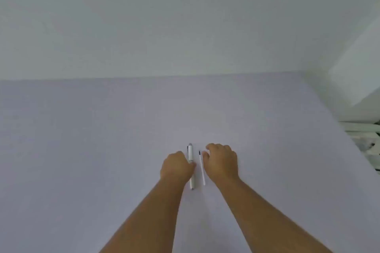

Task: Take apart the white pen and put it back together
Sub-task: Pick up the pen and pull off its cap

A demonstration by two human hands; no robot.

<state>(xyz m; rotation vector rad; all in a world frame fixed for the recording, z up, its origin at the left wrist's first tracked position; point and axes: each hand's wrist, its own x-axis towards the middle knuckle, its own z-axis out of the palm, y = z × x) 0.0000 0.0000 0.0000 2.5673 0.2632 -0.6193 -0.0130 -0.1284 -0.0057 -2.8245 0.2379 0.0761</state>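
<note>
Hands (177, 167) (222, 162) palm-down flanking pen body (191, 154) and refill (202, 167)

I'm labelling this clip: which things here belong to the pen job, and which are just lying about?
Job:
- white pen body, under the left hand
- thin refill, beside the right hand

Lying about:
- white slatted thing past the table, far right; unclear what it is

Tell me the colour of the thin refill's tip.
Dark, black or dark blue, on the white refill; the head view shows it best.
</note>
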